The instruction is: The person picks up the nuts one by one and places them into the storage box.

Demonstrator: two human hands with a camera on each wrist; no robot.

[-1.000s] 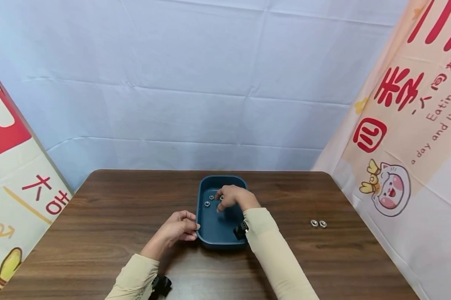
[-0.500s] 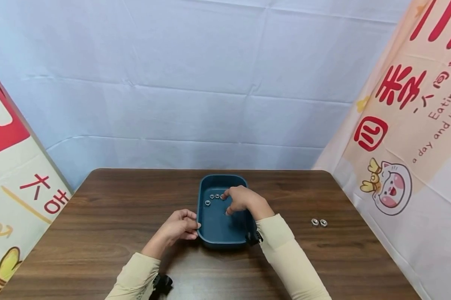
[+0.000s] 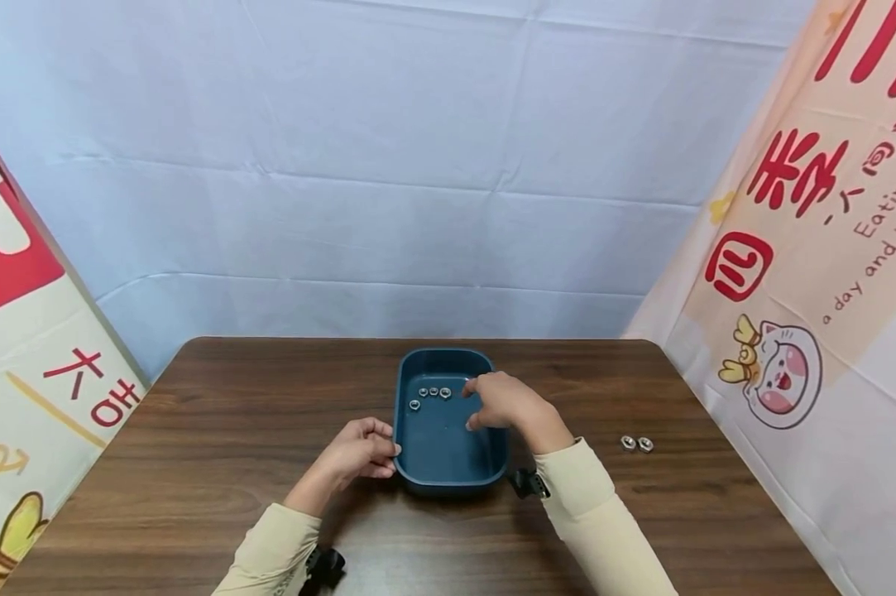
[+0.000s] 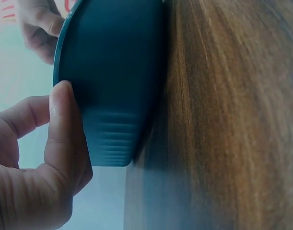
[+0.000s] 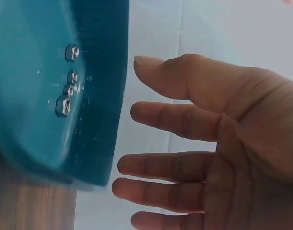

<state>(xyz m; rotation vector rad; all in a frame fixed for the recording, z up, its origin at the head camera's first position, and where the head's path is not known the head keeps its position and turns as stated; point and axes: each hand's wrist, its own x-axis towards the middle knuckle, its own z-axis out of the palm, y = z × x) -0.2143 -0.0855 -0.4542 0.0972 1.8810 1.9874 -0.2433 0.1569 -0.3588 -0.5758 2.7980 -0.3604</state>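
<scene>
A deep blue rectangular tray [image 3: 453, 483] stands on the wooden table. Several metal hex nuts [image 3: 445, 394] lie on its floor towards the far left; in the right wrist view those nuts [image 5: 64, 106] differ in size. My left hand [image 3: 358, 451] holds the tray's left side, thumb at the rim and fingers against the outer wall, which also shows in the left wrist view. Over the tray's right wall hovers my right hand [image 3: 510, 406], fingers spread and loosely bent, with nothing in them. Two more hex nuts [image 3: 636, 444] lie side by side on the table, right of the tray.
The brown wooden table [image 3: 269, 389] reaches back to a pale hanging cloth [image 3: 388, 165]. Printed cloths hang on both sides, the right one [image 3: 783, 248] beyond the table's right edge. A small black wrist camera [image 3: 324, 569] sits under the left sleeve.
My right hand has moved right, away from the nuts in the tray, baring the rightmost nut of the far row. My left hand stays at the tray's left rim.
</scene>
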